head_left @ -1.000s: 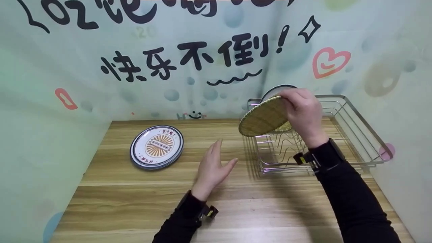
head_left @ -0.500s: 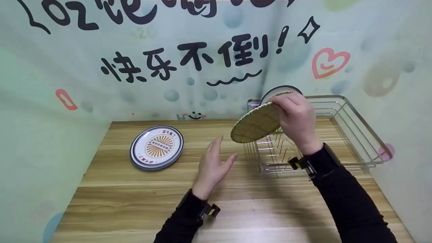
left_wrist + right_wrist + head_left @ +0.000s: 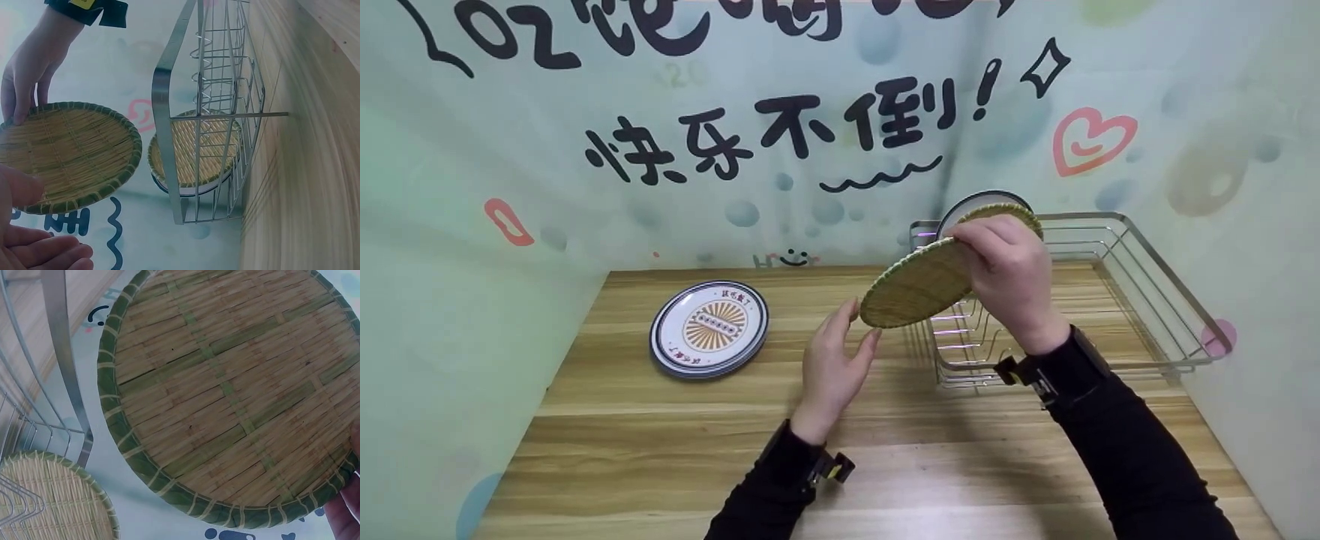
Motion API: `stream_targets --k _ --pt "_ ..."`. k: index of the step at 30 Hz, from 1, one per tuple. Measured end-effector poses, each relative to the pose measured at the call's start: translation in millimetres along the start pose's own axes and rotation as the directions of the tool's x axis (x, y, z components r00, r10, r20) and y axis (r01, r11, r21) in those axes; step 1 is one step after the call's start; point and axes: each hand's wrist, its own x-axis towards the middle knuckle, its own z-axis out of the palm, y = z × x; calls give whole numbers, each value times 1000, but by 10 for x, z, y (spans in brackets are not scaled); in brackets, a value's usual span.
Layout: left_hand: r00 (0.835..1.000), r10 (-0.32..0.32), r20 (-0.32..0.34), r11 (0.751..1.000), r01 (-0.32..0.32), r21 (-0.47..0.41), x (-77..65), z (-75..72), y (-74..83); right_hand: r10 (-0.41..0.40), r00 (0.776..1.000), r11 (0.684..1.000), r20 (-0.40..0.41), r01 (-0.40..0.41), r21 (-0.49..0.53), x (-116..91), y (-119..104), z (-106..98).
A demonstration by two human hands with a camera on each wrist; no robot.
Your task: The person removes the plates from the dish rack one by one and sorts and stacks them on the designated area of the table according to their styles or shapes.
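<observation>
A round, flat bamboo tray (image 3: 919, 285) with a green-bound rim hangs tilted above the table, just left of the dish rack. My right hand (image 3: 1012, 277) pinches its upper right rim; part of that grip shows at the lower right of the right wrist view. At the tray's left edge my left hand (image 3: 836, 356) has thumb and fingers spread on either side of the rim. In the left wrist view its thumb (image 3: 22, 188) overlaps the tray; whether it touches is unclear. A second bamboo tray (image 3: 197, 149) stands in the rack, mostly behind my right hand in the head view.
The wire dish rack (image 3: 1159, 277) stands at the right, against the back wall. Behind its tray a dark-rimmed white plate (image 3: 979, 201) leans. On the table (image 3: 607, 457), at the left, lies a small stack of patterned plates (image 3: 710, 328).
My right hand has moved the bamboo tray left and downward, away from the rack. Its left edge now reaches between the left hand's thumb and fingers. The left hand has barely shifted.
</observation>
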Motion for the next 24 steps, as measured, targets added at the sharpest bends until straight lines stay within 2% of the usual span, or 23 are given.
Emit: stream_targets --k 13,20,24 --pt "994 41 -103 999 -43 -19 -5 9 -22 0 1000 1000 13 0 17 -38 -68 39" --pt "980 85 -181 996 -87 -3 -20 -6 -37 4 1000 1000 22 -5 23 -55 -92 56" --pt "974 90 -209 995 -95 -14 -11 -32 -31 4 1000 999 24 -5 35 -60 -106 60"
